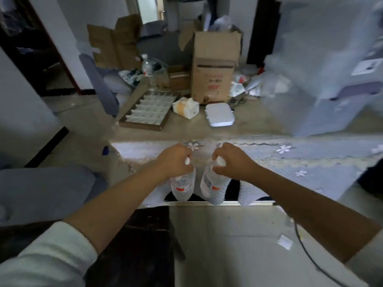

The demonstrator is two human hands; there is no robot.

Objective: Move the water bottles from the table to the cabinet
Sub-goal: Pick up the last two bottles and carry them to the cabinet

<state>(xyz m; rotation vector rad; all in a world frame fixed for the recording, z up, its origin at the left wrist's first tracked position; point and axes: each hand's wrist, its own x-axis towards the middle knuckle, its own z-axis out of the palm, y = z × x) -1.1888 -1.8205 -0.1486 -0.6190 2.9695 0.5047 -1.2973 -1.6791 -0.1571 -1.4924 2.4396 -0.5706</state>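
We see a flowered, soft-looking cloth [290, 160] spread ahead, and beyond it a tall brown cardboard box [214, 67] on the cluttered floor, with a gridded cardboard tray [147, 110] and a flat white square case [219, 114] nearby. Our left hand [176, 160] grips one clear plastic water bottle [183, 187] by its white-capped neck; our right hand [232, 160] grips a second bottle [213, 187] likewise. Both hang side by side, each with a red-marked label.

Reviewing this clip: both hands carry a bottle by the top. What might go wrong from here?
1. The left hand and right hand pinch only the necks, so the left bottle or right bottle could slip.
2. The bottles hang close together and may knock.
3. A dark cable crosses the floor, a possible trip hazard.
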